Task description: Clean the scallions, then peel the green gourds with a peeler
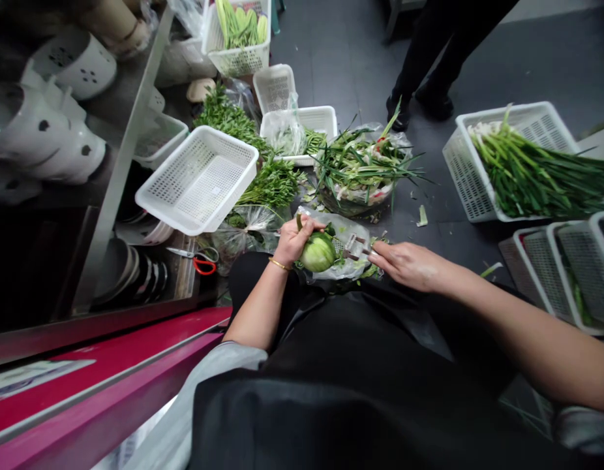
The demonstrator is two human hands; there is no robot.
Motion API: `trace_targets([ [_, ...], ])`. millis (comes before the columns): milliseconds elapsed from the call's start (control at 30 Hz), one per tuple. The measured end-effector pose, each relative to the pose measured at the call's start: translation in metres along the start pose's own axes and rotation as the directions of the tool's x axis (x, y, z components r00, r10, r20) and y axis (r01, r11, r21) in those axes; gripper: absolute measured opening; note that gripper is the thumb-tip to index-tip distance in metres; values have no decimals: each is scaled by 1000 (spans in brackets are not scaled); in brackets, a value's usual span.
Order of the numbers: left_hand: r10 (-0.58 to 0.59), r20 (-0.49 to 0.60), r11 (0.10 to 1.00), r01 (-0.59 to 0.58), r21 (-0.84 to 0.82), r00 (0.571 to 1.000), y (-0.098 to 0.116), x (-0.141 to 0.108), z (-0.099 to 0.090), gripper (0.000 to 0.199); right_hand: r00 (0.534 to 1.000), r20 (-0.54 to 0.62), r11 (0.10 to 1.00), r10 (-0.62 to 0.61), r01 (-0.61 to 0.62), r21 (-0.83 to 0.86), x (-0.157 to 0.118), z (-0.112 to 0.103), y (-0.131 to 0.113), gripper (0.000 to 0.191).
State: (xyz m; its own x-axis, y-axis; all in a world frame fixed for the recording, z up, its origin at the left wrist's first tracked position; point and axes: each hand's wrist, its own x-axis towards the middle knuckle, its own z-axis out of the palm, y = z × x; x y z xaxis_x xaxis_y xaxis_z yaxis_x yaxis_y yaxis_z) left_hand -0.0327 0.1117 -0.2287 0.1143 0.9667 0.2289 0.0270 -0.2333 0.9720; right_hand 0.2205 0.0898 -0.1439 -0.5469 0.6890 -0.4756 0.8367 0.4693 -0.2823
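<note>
My left hand point(295, 240) is closed around a round green vegetable point(318, 253), with a dark stalk poking up beside the thumb. Paler stripes run down its side, and its exact kind is unclear. In my right hand point(404, 262) is a peeler point(357, 248), held by the handle with its head pointing left. A small gap separates the peeler's head from the vegetable. Under both lies a clear plastic bag point(348, 228) with green scraps around it.
An empty white basket point(197, 179) stands left of leafy greens point(270, 179). Ahead is a heap of trimmings point(358, 163). Red-handled scissors point(201, 261) lie at left. A basket of green stalks point(478, 189) stands at right. Another person's legs point(429, 59) are beyond.
</note>
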Motion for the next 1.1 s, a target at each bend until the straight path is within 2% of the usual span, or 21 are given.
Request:
trace_targets([
  [67,-2,15,1000,2,-1,1000,0,0,5,43,999,-31,1000,-22,21,-18,11,-16,-16,43],
  [133,-26,-12,1000,26,13,1000,0,1,9,44,999,-46,999,-23,21,-48,23,-20,-30,43],
  [200,-96,-65,995,96,-8,993,0,2,10,46,997,-75,998,-32,28,-55,28,-12,-36,44],
  [267,-215,-111,973,204,-104,970,-1,4,9,51,994,-102,999,-42,40,-16,24,4,-33,45],
  [333,-331,-120,928,300,-223,936,-1,6,5,57,994,-104,998,-29,34,46,15,18,-25,43],
  [400,-397,-102,888,353,-295,912,-2,7,3,61,993,-118,997,9,0,73,7,23,-21,42],
  [467,-417,-103,876,370,-309,903,-4,8,2,61,988,-155,999,25,-18,46,4,23,-23,41],
  [567,-450,-180,866,379,-325,875,-8,10,2,59,981,-192,1000,27,-24,19,5,31,-28,39],
  [633,-512,-224,827,406,-388,829,-13,12,0,59,988,-140,997,70,-64,44,2,45,-22,36],
  [700,-584,-223,760,429,-487,781,-17,14,-3,59,990,-74,991,123,-118,68,-4,58,-11,34],
  [767,-630,-197,697,435,-570,751,-20,17,-6,58,984,-94,986,152,-143,91,-9,60,-5,36],
  [900,-650,-155,646,433,-628,744,-21,18,-4,55,953,-290,987,90,-46,155,2,35,-21,39],
  [1000,-656,-180,640,414,-647,733,-21,17,-1,55,961,-260,976,94,-37,217,11,33,-31,41],
  [1100,-656,-201,637,391,-664,727,-21,16,-2,55,974,-168,961,152,-105,255,5,56,-15,40],
])
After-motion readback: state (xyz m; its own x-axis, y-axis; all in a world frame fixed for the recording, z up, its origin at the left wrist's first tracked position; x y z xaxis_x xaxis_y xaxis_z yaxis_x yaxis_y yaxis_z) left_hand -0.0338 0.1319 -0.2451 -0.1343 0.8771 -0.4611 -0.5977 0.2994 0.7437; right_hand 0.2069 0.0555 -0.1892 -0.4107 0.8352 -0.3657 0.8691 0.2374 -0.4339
